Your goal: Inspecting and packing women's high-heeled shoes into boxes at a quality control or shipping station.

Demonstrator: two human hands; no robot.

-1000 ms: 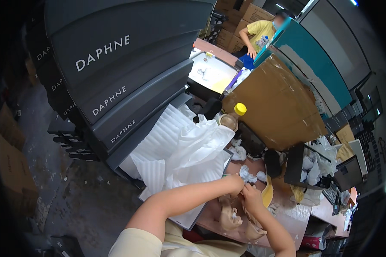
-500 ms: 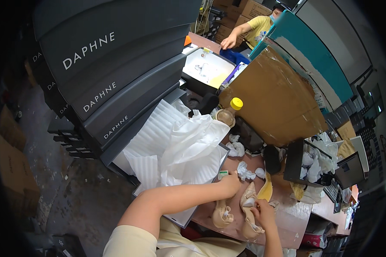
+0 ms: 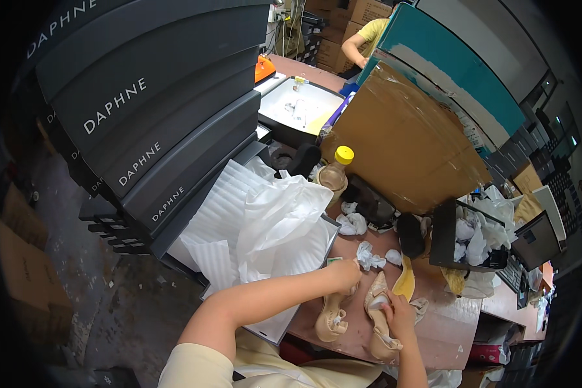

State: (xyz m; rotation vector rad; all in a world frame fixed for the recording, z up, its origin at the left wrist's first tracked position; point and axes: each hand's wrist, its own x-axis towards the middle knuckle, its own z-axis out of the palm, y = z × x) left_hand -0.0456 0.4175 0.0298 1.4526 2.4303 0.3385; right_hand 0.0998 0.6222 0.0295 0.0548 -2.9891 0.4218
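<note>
Nearest, two beige shoes lie on the tabletop (image 3: pixel 443 339) with their heel ends toward the person, probably so both openings are easy to reach: the left shoe (image 3: pixel 328 328) and, beside it but apart, the right shoe (image 3: pixel 379 330). The right hand (image 3: pixel 401 315) comes up from below, wrist bent inward, its fingers curled over the white pad (image 3: pixel 379 301) inside the right shoe; whether they pinch or merely press it, I cannot tell. The left arm (image 3: pixel 265 297) crosses from the lower left, elbow bent, and the left hand (image 3: pixel 343 277) covers the left shoe's toe, perhaps to steady it; its fingers are hidden, so their grip cannot be told.

Just beyond lie crumpled paper (image 3: pixel 369 257) and a yellow strip (image 3: pixel 404 282). An open box (image 3: pixel 273 330) of white foam (image 3: pixel 210 223) sits leftward. Farther off stand a bottle (image 3: pixel 333 176), a carton (image 3: pixel 407 142) and a co-worker (image 3: pixel 372 31).
</note>
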